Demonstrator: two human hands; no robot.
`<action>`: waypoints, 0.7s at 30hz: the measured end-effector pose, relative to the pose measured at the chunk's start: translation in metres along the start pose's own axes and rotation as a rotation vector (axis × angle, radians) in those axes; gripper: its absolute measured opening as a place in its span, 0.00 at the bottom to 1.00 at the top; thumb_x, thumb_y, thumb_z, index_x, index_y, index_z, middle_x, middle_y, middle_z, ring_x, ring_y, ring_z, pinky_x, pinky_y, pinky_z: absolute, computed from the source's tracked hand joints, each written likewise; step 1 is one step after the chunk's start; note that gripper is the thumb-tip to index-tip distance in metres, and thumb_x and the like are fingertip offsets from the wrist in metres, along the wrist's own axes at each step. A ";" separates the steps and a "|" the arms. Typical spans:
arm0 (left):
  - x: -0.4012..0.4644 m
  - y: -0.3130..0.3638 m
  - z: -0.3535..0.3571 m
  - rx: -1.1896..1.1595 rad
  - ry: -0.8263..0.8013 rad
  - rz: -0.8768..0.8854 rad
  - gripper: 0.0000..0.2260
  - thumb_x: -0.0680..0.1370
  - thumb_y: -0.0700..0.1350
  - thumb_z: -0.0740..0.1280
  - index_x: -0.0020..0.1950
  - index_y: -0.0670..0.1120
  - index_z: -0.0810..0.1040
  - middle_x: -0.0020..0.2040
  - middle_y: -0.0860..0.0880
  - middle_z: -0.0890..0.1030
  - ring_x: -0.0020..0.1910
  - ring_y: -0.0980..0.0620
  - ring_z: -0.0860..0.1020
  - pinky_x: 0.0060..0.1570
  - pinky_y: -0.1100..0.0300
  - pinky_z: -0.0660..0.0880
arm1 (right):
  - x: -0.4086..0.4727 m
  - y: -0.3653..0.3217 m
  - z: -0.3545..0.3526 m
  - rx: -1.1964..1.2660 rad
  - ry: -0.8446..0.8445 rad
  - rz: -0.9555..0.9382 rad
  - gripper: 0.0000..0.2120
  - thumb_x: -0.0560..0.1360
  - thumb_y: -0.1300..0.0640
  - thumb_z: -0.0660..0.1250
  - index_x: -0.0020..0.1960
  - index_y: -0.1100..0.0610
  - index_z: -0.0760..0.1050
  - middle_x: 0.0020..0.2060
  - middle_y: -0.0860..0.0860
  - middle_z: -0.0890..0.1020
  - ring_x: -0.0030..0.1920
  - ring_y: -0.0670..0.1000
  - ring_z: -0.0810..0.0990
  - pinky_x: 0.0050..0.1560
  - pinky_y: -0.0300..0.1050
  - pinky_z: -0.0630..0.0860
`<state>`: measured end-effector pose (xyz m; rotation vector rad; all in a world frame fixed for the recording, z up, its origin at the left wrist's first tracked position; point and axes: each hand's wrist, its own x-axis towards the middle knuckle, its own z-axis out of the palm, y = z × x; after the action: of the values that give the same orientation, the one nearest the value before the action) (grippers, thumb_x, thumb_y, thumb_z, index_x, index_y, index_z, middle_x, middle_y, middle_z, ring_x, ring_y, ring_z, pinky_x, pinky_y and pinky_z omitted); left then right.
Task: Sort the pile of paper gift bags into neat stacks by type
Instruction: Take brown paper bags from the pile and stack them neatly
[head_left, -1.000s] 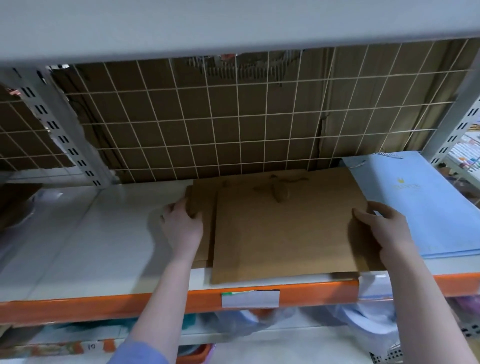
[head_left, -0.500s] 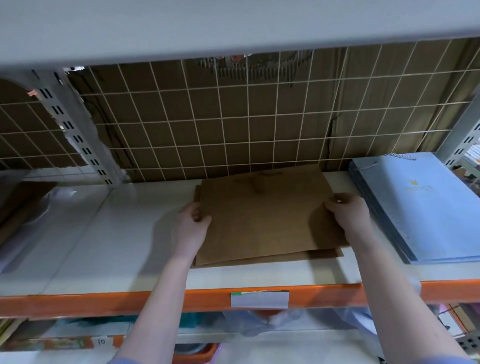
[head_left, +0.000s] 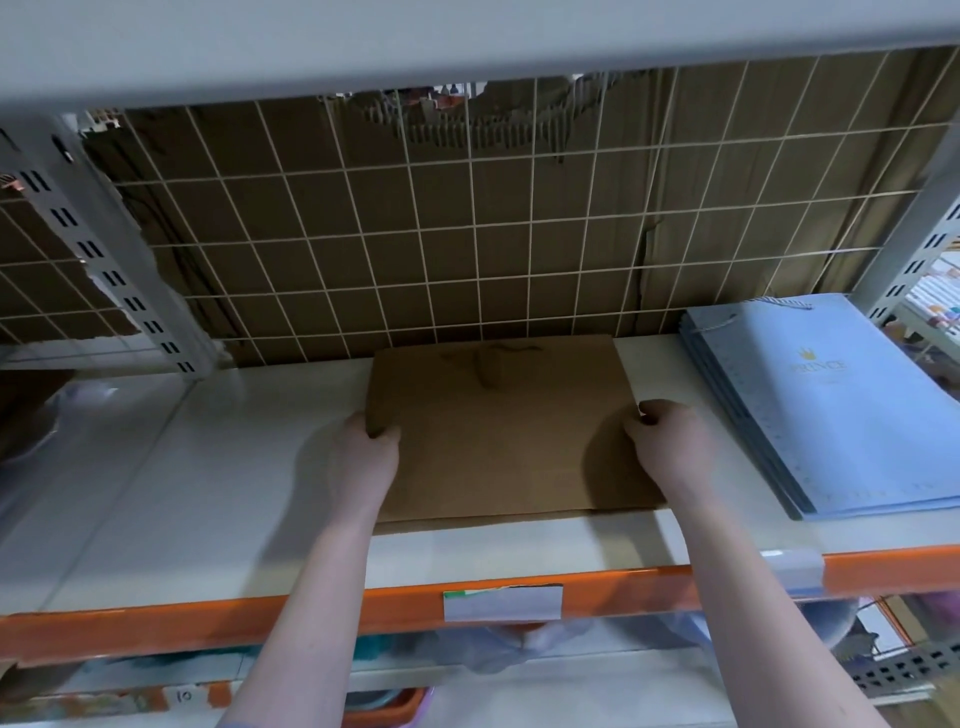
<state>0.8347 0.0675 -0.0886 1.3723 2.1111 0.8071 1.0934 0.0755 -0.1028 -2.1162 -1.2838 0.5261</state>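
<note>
While left hand (head_left: 366, 449) and right hand (head_left: 670, 441) grip its side edges, flat brown kraft paper bag stack (head_left: 506, 431) lies between them, long axis left-right.

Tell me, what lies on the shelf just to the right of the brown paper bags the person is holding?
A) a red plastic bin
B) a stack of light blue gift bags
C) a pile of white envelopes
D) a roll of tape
B: a stack of light blue gift bags, with a gold crown print on top, lies flat on the shelf to the right of the brown paper bags.
</note>
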 end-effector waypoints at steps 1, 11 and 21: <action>0.000 0.001 0.000 -0.019 -0.007 -0.006 0.15 0.82 0.47 0.57 0.67 0.44 0.71 0.63 0.45 0.76 0.47 0.53 0.73 0.32 0.72 0.61 | -0.001 -0.001 0.000 0.001 0.009 -0.006 0.13 0.77 0.63 0.60 0.60 0.64 0.76 0.55 0.60 0.80 0.54 0.60 0.78 0.46 0.44 0.70; 0.007 0.004 0.010 0.024 -0.070 0.016 0.21 0.79 0.47 0.61 0.72 0.47 0.67 0.68 0.46 0.73 0.64 0.43 0.72 0.63 0.49 0.72 | 0.014 0.007 0.003 -0.102 0.011 -0.024 0.12 0.75 0.67 0.56 0.51 0.61 0.78 0.50 0.60 0.79 0.48 0.58 0.76 0.42 0.45 0.70; -0.014 -0.006 0.000 0.418 0.137 0.138 0.22 0.80 0.50 0.59 0.74 0.47 0.64 0.72 0.45 0.68 0.71 0.44 0.65 0.66 0.53 0.66 | -0.024 0.000 0.009 -0.426 0.143 -0.244 0.16 0.79 0.59 0.57 0.63 0.64 0.72 0.58 0.62 0.75 0.59 0.63 0.72 0.56 0.53 0.69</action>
<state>0.8360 0.0531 -0.0923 1.7332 2.4084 0.5410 1.0768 0.0565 -0.1083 -2.2329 -1.6515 -0.0077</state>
